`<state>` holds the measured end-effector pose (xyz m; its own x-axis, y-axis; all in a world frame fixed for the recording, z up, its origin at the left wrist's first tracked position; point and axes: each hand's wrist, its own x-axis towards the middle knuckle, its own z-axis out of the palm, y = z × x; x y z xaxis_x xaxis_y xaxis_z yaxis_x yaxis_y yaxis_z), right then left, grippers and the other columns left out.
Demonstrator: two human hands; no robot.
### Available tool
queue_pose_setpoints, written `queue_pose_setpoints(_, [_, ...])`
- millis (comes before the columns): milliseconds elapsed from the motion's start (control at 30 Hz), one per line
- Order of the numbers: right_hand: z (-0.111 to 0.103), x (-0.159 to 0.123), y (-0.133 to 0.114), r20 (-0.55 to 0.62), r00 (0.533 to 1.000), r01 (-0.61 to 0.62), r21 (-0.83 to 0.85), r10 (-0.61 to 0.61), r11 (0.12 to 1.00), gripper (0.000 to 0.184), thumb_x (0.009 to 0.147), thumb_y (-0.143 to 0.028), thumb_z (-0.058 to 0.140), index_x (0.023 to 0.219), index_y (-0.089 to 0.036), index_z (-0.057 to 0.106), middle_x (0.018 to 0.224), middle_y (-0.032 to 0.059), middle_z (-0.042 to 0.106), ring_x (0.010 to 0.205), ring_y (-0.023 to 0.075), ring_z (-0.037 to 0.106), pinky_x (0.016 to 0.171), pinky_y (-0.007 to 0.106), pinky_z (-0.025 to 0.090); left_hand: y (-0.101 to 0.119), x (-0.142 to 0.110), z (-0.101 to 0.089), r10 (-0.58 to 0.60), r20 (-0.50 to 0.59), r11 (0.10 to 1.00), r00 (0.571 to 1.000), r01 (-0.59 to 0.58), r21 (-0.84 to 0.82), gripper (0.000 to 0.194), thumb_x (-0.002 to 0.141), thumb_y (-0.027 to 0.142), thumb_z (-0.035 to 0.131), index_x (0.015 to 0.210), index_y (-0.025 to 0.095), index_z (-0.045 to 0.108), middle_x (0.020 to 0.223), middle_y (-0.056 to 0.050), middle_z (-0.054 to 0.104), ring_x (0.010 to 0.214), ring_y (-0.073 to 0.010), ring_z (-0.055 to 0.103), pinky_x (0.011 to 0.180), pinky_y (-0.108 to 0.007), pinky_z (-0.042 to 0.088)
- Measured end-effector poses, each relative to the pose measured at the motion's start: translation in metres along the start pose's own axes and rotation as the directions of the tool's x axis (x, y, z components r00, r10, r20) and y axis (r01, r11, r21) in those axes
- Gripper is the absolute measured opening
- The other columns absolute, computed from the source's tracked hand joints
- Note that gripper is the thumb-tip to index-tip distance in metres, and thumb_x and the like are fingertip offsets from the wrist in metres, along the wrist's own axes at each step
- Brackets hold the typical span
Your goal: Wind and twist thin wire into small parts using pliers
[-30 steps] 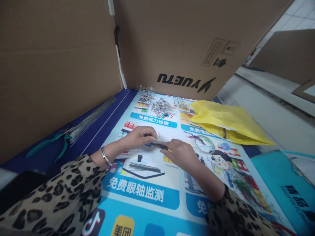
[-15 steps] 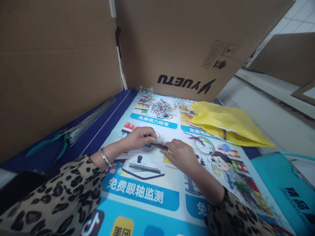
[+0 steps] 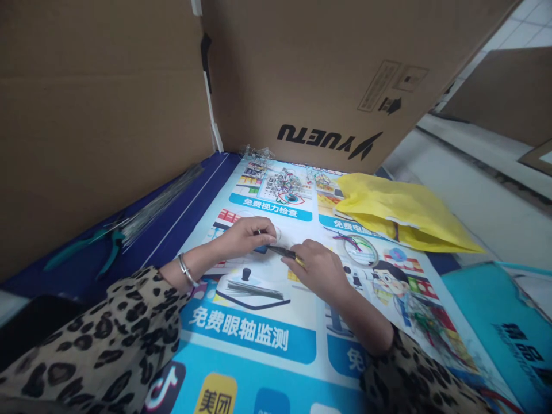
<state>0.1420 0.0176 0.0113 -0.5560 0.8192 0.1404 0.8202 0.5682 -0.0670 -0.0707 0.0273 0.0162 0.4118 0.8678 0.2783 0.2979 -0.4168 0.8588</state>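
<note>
My right hand (image 3: 321, 270) is closed around pliers (image 3: 282, 251) with dark, slender jaws and a bit of yellow at the grip. The jaws point left, close to the fingertips of my left hand (image 3: 248, 236). That hand is pinched shut; a faint thin loop shows by its fingertips, but what it holds is too small to make out. Below both hands, a bunch of short grey wires (image 3: 255, 289) lies on the printed poster (image 3: 293, 322). To the right of my right hand rests a ring-shaped coil (image 3: 361, 250) with coloured strands beside it.
Tangled wire pieces (image 3: 284, 184) lie at the back. On the left are long straight wires (image 3: 159, 207) and a teal-handled tool (image 3: 112, 253). A yellow bag (image 3: 401, 213) and a teal bag (image 3: 495, 322) sit right. Tall cardboard (image 3: 302, 75) walls the back and left.
The view has shifted slightly. Both hands stay close together, and the plier jaws remain near my left fingertips, tilted a little differently.
</note>
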Motion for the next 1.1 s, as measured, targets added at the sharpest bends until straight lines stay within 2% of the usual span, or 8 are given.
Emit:
queue_pose_setpoints(167, [0.0035,0.0004,0.0006,0.038,0.999,-0.019,0.087,0.016,0.996,0.03,0.087,-0.047,0.043,0.089,-0.024,0.062,0.081,0.0017,0.061,0.078,0.0147,0.057,0.06,0.024,0.033,-0.0028,0.0008,0.0013,0.009,0.004,1.0,1.0,-0.009,0.011,0.01,0.08,0.021,0.054,0.073,0.014,0.057,0.071,0.001,0.056,0.067,-0.0099,0.05,0.064,-0.021,0.038])
queue_pose_setpoints(233, [0.0054,0.0,0.001,0.02,1.0,-0.002,0.079,0.001,0.997,0.031,0.087,-0.047,0.042,0.088,-0.023,0.062,0.08,0.0014,0.061,0.076,0.0143,0.057,0.059,0.024,0.032,-0.0039,0.001,0.0018,0.022,-0.006,0.999,1.0,-0.022,0.028,0.01,0.08,0.02,0.053,0.073,0.015,0.057,0.072,0.001,0.056,0.068,-0.01,0.05,0.064,-0.021,0.038])
queue_pose_setpoints(500, [0.009,-0.0018,0.0022,-0.167,0.968,0.154,-0.201,-0.189,0.967,0.035,0.09,-0.045,0.038,0.081,-0.019,0.061,0.076,0.0065,0.058,0.074,0.0187,0.049,0.061,0.03,0.026,-0.0025,0.0012,0.0043,0.05,-0.057,0.989,0.997,-0.042,0.141,0.01,0.081,0.017,0.051,0.072,0.016,0.056,0.073,0.001,0.056,0.067,-0.0102,0.049,0.063,-0.022,0.037])
queue_pose_setpoints(800, [-0.0007,-0.0038,-0.0012,-0.182,0.929,0.254,-0.321,-0.323,0.912,0.032,0.093,-0.038,0.032,0.089,-0.019,0.059,0.075,0.0073,0.054,0.075,0.02,0.041,0.062,0.033,0.021,-0.0017,-0.0002,0.0081,0.039,-0.046,0.986,0.998,-0.031,0.162,0.012,0.081,0.016,0.05,0.069,0.015,0.053,0.068,0.002,0.052,0.065,-0.0094,0.047,0.062,-0.021,0.036])
queue_pose_setpoints(1100, [0.0064,-0.0023,-0.0023,-0.222,0.947,0.163,-0.288,-0.232,0.943,0.032,0.092,-0.038,0.035,0.081,-0.019,0.058,0.075,0.0078,0.051,0.074,0.02,0.04,0.062,0.032,0.02,-0.0016,0.0009,0.0058,-0.118,-0.147,0.993,0.982,0.12,0.01,0.012,0.078,0.023,0.053,0.07,0.015,0.051,0.064,0.004,0.048,0.059,-0.0084,0.042,0.057,-0.02,0.034])
